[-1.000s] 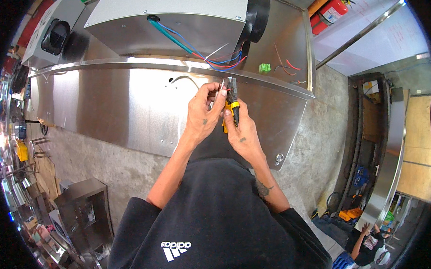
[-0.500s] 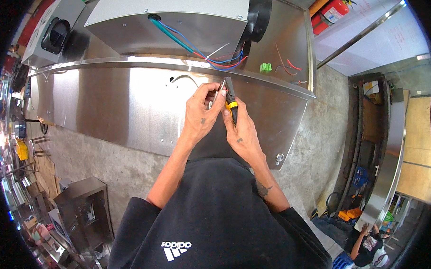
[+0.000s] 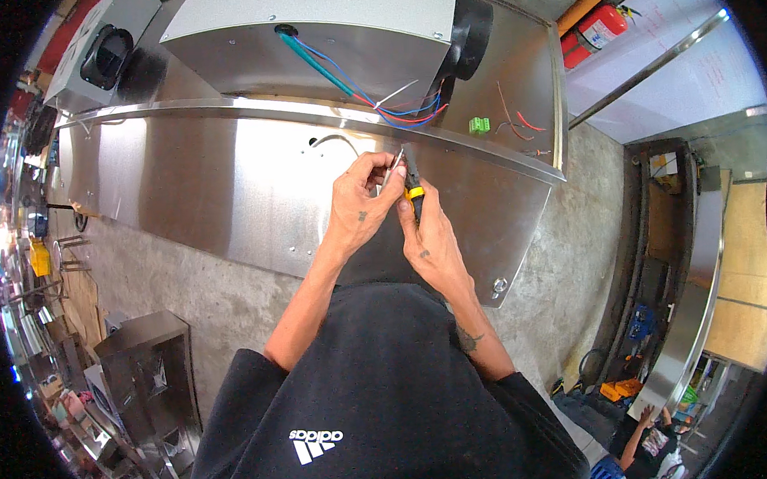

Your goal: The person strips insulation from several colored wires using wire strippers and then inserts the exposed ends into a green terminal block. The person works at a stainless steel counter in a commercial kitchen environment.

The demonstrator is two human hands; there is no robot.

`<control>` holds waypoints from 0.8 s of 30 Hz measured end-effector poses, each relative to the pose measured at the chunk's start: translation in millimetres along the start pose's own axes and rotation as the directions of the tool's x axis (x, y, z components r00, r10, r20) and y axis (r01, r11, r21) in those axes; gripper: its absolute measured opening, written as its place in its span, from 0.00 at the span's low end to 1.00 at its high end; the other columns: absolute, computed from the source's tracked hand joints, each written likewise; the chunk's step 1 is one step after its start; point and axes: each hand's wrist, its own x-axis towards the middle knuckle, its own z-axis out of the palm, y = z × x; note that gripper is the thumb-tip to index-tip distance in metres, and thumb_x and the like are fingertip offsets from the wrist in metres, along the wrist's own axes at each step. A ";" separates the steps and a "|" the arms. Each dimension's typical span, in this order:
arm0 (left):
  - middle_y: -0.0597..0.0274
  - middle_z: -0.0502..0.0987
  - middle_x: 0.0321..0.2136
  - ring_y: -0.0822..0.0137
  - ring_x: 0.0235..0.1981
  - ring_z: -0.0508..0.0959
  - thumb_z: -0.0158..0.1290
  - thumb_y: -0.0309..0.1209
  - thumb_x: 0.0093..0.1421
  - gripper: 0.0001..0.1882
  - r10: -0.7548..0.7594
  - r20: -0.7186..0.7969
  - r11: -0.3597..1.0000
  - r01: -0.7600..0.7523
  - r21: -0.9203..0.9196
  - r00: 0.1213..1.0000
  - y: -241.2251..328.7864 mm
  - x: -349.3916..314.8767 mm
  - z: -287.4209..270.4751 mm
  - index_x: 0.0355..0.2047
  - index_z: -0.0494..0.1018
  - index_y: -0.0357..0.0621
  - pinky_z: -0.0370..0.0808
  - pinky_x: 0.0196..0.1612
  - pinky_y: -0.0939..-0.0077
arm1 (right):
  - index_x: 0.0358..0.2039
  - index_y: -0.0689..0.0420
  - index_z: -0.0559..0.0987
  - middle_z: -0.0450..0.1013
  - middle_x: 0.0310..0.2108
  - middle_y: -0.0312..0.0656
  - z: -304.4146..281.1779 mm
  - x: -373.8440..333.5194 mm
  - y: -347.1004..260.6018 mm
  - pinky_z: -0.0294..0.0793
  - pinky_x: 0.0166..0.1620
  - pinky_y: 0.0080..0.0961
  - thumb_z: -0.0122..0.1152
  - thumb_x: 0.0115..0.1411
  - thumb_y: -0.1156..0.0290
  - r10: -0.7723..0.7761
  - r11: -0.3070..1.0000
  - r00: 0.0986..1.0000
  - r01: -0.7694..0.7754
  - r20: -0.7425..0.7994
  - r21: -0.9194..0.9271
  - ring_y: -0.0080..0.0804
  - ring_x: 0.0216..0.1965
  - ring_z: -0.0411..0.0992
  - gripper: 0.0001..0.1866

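Note:
My left hand [image 3: 357, 202] is closed in a pinch on a grey cable [image 3: 343, 139], which comes out of a hole in the upright stainless steel panel [image 3: 268, 189]. My right hand [image 3: 434, 242] grips black-and-yellow pliers [image 3: 415, 194], jaws pointing up and away from me. The cable's end lies beside the jaws, close to my left fingertips. Whether the jaws touch it I cannot tell. Beyond my hands, a bundle of red and blue wires [image 3: 405, 119] runs from a green sleeve [image 3: 320, 68] out of a grey metal box [image 3: 308, 18].
Right of the wires lie a green terminal block [image 3: 479, 125] and loose wire scraps [image 3: 519, 123] on the steel top. A second grey box [image 3: 98, 55] stands at far left. A fire extinguisher [image 3: 594, 36] is at the upper right. Another person [image 3: 648, 437] sits at the lower right.
The whole view has shifted slightly, so the bench and boxes appear a little further right and lower. My hands keep the same hold on the cable and pliers.

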 end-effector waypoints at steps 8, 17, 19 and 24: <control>0.60 0.86 0.38 0.73 0.35 0.83 0.65 0.32 0.71 0.12 -0.015 -0.009 0.994 0.015 0.109 1.000 5.2 0.2 -1.5 0.47 0.83 0.35 0.80 0.42 0.74 | 0.71 0.61 0.63 0.76 0.57 0.68 0.3 -0.4 -4.1 0.75 0.58 0.53 0.49 0.83 0.56 0.039 0.998 0.999 -0.040 0.021 0.049 0.68 0.57 0.77 0.27; 0.61 0.85 0.36 0.73 0.35 0.82 0.66 0.33 0.70 0.12 0.075 -0.039 0.990 -0.070 0.119 0.996 2.1 1.5 0.3 0.46 0.83 0.36 0.80 0.41 0.75 | 0.71 0.63 0.63 0.76 0.57 0.67 -0.8 -0.3 -7.5 0.74 0.60 0.51 0.50 0.83 0.57 -0.017 0.995 1.000 0.017 0.003 0.094 0.66 0.58 0.77 0.27; 0.61 0.85 0.35 0.73 0.35 0.81 0.66 0.33 0.70 0.12 0.038 -0.030 0.990 -0.034 0.138 0.999 3.9 1.3 -1.3 0.46 0.83 0.36 0.80 0.41 0.75 | 0.71 0.63 0.63 0.76 0.57 0.67 -1.5 1.0 -8.4 0.75 0.59 0.51 0.50 0.83 0.57 0.003 0.995 1.000 -0.005 0.017 0.101 0.66 0.58 0.77 0.27; 0.62 0.85 0.34 0.76 0.34 0.81 0.66 0.34 0.71 0.14 -0.050 -0.031 0.991 0.053 0.122 0.998 7.9 -0.1 -1.9 0.47 0.84 0.35 0.79 0.40 0.76 | 0.71 0.63 0.63 0.76 0.58 0.67 0.9 0.9 -5.3 0.75 0.60 0.50 0.50 0.83 0.58 -0.008 0.996 1.000 0.007 0.008 0.088 0.66 0.59 0.77 0.27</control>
